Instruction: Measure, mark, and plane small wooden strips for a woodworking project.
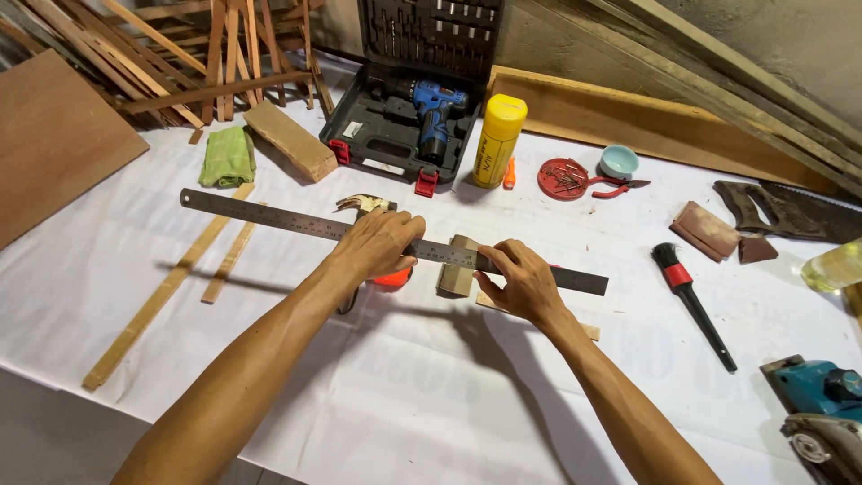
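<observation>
Both hands, left hand and right hand, press long grey steel ruler flat; fingers curled over it.

Yellow bottle: tall cylinder with a yellow cap and dark print down its side, standing upright well beyond the hands, just past the right one and slightly to its right. Drill case: black, hinged open with red latches, immediately left of the bottle, beyond the spot where the hands press the ruler; a blue drill lies in it. No screens or signs.
</observation>
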